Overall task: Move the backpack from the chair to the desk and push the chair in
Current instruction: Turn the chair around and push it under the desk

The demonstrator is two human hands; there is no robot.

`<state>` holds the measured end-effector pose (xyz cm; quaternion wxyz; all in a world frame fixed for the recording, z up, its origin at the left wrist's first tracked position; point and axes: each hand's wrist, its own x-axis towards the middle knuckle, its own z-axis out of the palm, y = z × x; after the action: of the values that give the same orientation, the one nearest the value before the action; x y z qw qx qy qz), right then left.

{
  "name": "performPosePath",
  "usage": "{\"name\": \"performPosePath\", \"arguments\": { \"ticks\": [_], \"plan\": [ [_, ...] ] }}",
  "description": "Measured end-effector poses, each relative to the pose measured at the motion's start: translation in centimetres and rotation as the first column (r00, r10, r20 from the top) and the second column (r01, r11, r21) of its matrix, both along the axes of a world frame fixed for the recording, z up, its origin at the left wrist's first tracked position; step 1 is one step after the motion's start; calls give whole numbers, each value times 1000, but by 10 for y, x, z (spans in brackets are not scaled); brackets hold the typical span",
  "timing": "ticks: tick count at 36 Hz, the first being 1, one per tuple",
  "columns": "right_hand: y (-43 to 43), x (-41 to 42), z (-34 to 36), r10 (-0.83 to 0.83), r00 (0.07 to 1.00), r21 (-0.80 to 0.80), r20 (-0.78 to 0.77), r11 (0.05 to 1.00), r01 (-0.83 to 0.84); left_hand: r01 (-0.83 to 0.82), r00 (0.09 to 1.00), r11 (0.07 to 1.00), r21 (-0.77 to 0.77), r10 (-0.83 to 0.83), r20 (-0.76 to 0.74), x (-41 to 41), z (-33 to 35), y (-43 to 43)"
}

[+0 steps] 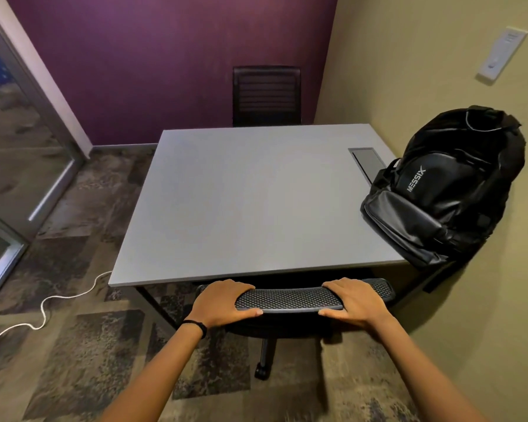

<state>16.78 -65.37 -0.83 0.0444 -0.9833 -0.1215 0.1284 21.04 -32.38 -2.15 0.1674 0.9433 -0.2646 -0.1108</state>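
Both hands grip the top edge of the chair [290,298] backrest in the lower middle of the frame. The left hand [223,303] wraps the left end of the mesh rim, fingers curled over the far side and thumb pressed along the near edge; a dark band sits on that wrist. The right hand [352,301] clasps the right part of the rim the same way, thumb pointing inward along the near edge. The two hands are apart, with a stretch of bare mesh between them.

The chair's backrest stands just at the near edge of the tabletop [241,202], and its seat is tucked below, mostly hidden. Its central column and one caster show beneath the hands, on the patterned carpet.

The backpack [445,190] is black, with white lettering on its front pocket. It rests on the right side of the tabletop, at the right of the frame, leaning against the beige wall, with its lower end hanging slightly past the near right corner. Just beside it, toward the upper left, a rectangular panel [367,161] is set into the tabletop, partly covered by the bag.

A second chair [266,95] stands at the far side, against the purple wall. A white cable [48,303] snakes across the carpet at lower left, and a wall plate [502,54] is mounted at upper right.
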Motion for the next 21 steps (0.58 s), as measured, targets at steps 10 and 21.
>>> {"name": "performPosePath", "arguments": {
  "ticks": [10,21],
  "plan": [
    [-9,12,0,-33,999,51,38,998,31,9,1000,1000,25,-10,15,11,-2,-10],
    [-30,25,-2,-13,997,44,77,999,9,-22,1000,1000,-7,22,-8,11,1,-30]
  ]
}}
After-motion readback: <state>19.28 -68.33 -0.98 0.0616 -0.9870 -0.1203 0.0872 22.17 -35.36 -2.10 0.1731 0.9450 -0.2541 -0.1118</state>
